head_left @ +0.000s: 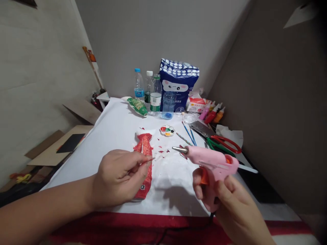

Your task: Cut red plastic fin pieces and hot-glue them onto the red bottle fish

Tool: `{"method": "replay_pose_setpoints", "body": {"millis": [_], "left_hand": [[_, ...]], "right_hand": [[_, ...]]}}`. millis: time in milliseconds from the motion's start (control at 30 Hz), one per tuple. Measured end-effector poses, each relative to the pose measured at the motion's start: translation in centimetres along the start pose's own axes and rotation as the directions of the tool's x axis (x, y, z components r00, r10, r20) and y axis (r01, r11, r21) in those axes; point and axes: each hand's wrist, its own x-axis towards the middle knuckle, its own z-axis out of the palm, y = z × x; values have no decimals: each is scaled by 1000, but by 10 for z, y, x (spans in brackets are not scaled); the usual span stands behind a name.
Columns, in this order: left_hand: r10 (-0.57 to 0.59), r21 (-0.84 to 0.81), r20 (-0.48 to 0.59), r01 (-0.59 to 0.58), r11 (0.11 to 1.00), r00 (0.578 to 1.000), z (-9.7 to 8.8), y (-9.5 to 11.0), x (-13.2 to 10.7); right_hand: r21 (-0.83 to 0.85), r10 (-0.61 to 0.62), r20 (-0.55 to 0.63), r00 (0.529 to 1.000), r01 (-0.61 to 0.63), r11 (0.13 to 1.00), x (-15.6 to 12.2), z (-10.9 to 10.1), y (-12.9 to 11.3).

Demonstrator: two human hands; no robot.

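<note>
A pink hot glue gun (pixel 213 158) is gripped in my right hand (pixel 230 200), a finger at its orange trigger and a glue stick poking out of the back. Its metal nozzle points left, apart from my left hand (pixel 125 175). Between thumb and forefinger, that hand pinches a small red scrap (pixel 151 159). Beneath it lies a red fish-shaped craft piece (pixel 145 143) with an eye near its lower end; my hand hides part of its body. Several red scraps (pixel 160 151) are scattered to the right of the fish.
A paint palette (pixel 167 130), paintbrushes (pixel 188 133) and scissors (pixel 224 144) lie beyond my hands. At the back stand plastic bottles (pixel 155 98), a blue bag (pixel 178 81) and paint bottles (pixel 212 114). A green fish-shaped piece (pixel 138 107) lies at the back left. White sheeting (pixel 102 136) covers the table.
</note>
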Motion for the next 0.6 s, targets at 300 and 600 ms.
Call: {"method": "replay_pose_setpoints", "body": {"millis": [300, 600], "left_hand": [[10, 40, 96, -14, 999, 995, 3, -4, 0], [124, -21, 38, -123, 992, 992, 8, -11, 0]], "right_hand": [[-590, -225, -134, 965, 105, 801, -28, -15, 28], [-776, -393, 89, 915, 311, 549, -33, -28, 35]]}}
